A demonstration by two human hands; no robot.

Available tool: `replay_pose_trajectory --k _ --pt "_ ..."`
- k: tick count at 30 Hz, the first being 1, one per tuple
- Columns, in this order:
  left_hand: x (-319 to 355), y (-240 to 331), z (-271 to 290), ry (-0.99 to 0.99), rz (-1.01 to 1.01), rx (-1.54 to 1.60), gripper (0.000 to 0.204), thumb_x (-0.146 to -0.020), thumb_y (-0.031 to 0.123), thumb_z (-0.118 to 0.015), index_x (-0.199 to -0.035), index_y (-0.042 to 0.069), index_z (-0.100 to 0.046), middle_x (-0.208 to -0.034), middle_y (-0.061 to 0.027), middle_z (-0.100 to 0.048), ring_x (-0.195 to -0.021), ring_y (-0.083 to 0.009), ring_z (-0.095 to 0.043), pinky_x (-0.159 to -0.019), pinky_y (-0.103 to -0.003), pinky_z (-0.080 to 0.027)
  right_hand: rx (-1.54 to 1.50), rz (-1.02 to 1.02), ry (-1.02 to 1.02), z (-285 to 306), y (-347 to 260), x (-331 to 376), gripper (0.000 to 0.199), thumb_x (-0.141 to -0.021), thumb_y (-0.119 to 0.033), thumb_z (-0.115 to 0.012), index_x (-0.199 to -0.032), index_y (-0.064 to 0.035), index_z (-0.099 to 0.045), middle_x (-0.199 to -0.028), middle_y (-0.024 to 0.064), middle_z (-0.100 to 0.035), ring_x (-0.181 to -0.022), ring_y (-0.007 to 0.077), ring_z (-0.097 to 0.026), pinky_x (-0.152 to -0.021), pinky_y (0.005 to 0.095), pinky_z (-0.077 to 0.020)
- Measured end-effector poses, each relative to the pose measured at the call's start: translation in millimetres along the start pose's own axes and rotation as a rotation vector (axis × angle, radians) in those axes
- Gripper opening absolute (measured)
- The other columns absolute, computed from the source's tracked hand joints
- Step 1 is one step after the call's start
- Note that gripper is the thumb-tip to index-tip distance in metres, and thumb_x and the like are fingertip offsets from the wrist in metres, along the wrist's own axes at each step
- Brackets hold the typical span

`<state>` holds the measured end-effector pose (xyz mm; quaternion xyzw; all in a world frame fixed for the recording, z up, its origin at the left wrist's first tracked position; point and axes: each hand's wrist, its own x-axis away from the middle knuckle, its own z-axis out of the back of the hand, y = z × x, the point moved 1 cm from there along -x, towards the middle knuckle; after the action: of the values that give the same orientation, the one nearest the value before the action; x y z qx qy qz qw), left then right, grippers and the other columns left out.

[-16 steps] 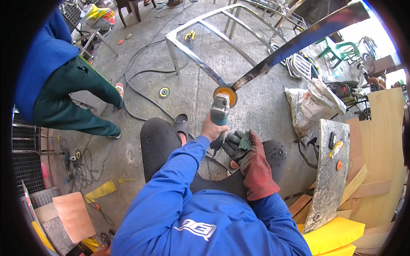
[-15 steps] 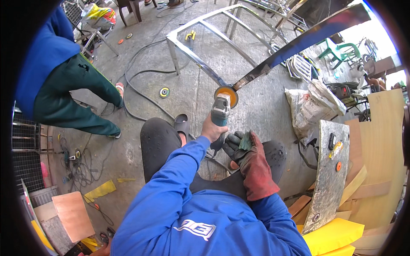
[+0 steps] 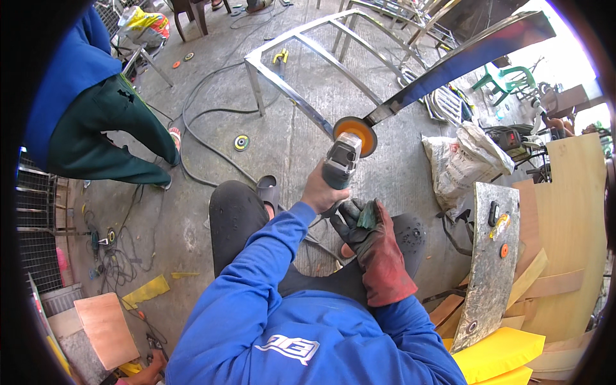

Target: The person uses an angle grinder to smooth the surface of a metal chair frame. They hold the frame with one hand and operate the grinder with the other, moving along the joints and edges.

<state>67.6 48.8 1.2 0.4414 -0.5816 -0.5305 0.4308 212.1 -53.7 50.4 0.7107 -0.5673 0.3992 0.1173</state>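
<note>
My bare left hand [image 3: 321, 190] wraps round the body of an angle grinder [image 3: 342, 160]. Its orange disc [image 3: 359, 133] has a dark rim and sits over the near corner of a shiny metal frame [image 3: 289, 90]. Whether the disc touches the metal, I cannot tell. A long, wide metal bar [image 3: 443, 74] of the same frame rises from that corner to the far right. My right hand [image 3: 369, 234] wears a glove with dark fingers and a red cuff. Its fingers curl round a small green block [image 3: 367, 215], close to the grinder's rear end.
Cables [image 3: 196, 128] snake over the concrete floor on the left, with a spare disc [image 3: 241, 142] beside them. At left stands a person in green trousers [image 3: 106, 138]. A white sack [image 3: 462, 163], a stained board [image 3: 484, 256] and plywood sheets [image 3: 574, 224] stand on the right.
The grinder has shifted slightly right, its disc now turned more toward me and looking larger. My gloved right hand stays by the grinder, with the green block still in it.
</note>
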Motion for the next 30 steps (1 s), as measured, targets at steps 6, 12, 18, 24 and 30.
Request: replay_pose_trajectory --k 6,12,18,24,30 --pt "-6 19 -2 -0.023 -0.102 0.063 0.059 -0.067 0.008 -0.085 -0.120 0.007 -0.058 -0.103 -0.0050 -0.068 -0.090 -0.0157 -0.064 -0.085 -0.034 -0.054 0.062 0.021 0.017 0 1 7 0.058 -0.109 -0.044 -0.036 -0.138 0.0060 -0.045 -0.133 0.0268 -0.060 -0.124 0.0427 -0.061 -0.108 0.0579 -0.0503" --pt "-1 17 0 0.050 0.009 -0.009 0.059 -0.067 0.009 -0.085 -0.120 0.007 -0.058 -0.102 -0.0054 -0.069 -0.091 -0.0155 -0.065 -0.085 -0.034 -0.054 0.011 -0.021 0.062 8 0 -3 0.055 -0.109 -0.045 -0.038 -0.129 0.0043 -0.052 -0.122 0.0259 -0.065 -0.116 0.0421 -0.064 -0.107 0.0638 -0.0483" --pt "-9 23 -7 -0.009 -0.085 0.078 0.061 -0.066 0.010 -0.087 -0.119 0.007 -0.057 -0.104 -0.0055 -0.069 -0.092 -0.0154 -0.065 -0.085 -0.034 -0.054 0.087 0.015 0.063 13 3 0 0.057 -0.109 -0.046 -0.037 -0.134 0.0047 -0.049 -0.126 0.0256 -0.063 -0.120 0.0448 -0.062 -0.109 0.0603 -0.0499" --pt "-4 0 3 0.035 -0.001 -0.026 0.066 -0.066 0.009 -0.088 -0.125 0.006 -0.058 -0.108 -0.0069 -0.069 -0.096 -0.0190 -0.066 -0.091 -0.035 -0.054 0.073 -0.006 0.068 7 0 1 0.056 -0.109 -0.044 -0.038 -0.133 0.0047 -0.050 -0.128 0.0249 -0.063 -0.119 0.0432 -0.064 -0.108 0.0584 -0.0513" --pt "-16 -3 2 0.005 -0.002 0.147 0.061 -0.066 0.006 -0.087 -0.121 0.004 -0.059 -0.107 -0.0060 -0.069 -0.094 -0.0170 -0.066 -0.086 -0.034 -0.055 0.065 0.030 0.038 8 2 5 0.052 -0.110 -0.044 -0.036 -0.122 0.0032 -0.056 -0.113 0.0235 -0.068 -0.108 0.0391 -0.068 -0.102 0.0578 -0.0537"
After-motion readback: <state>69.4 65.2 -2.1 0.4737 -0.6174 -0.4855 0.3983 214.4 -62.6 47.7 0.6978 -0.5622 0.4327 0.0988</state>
